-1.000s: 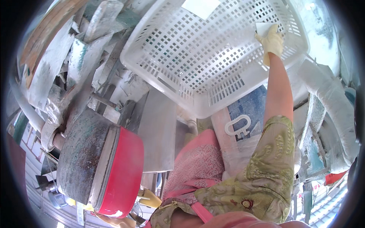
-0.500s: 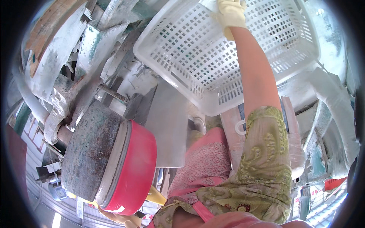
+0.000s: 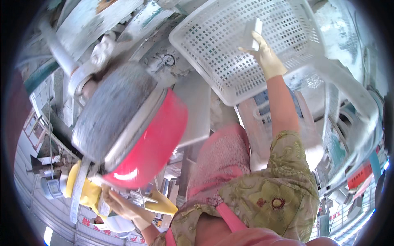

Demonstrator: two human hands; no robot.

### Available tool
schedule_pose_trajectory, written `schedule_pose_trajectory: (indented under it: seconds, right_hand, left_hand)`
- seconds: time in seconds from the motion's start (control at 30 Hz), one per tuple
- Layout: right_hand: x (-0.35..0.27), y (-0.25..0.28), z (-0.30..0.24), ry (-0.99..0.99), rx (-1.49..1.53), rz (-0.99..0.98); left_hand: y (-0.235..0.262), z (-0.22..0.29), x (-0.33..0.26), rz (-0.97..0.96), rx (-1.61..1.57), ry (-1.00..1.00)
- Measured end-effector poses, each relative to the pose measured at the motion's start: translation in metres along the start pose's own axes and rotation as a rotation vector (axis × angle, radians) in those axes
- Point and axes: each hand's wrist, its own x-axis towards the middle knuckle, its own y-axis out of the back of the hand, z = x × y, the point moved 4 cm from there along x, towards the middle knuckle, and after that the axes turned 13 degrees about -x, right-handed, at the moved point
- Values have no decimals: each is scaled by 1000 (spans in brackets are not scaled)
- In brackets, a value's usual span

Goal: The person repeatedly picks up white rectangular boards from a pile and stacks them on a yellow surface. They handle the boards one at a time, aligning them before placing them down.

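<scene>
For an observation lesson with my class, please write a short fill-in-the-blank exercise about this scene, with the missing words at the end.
1. The person's ____ hand holds a white block.
2. The basket, full of small holes, is coloured ____.
3. The left hand wears a pale ____.
4. The big grey wheel is in the picture's ____ half.

Missing words: right; white; glove; left.

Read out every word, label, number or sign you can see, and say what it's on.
Red sheet, right: characters too small and blurred to read.
White banner, lower left: large red characters, partly hidden; wording not copied.
Grey-blue box, left: any markings too small.
</scene>
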Motion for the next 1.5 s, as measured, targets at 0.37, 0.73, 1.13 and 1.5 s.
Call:
schedule_pose_trajectory:
  seconds: [0.37, 0.73, 1.13, 1.5]
  right_hand:
    - [-225, -153, -136, 122, 664, -795]
    - [-405, -332, -91, 55, 91, -995]
    - [-472, -397, -49, 365, -545, -571]
    - [-472, -502, -28, 181, -627, -957]
  left_hand:
    - [10, 59, -61, -173, -462, -184]
    - [72, -13, -126, -678, -1173, 59]
    - [150, -201, -190, 150, -1686, 393]
    - [150, -250, -196, 533, -1734, 507]
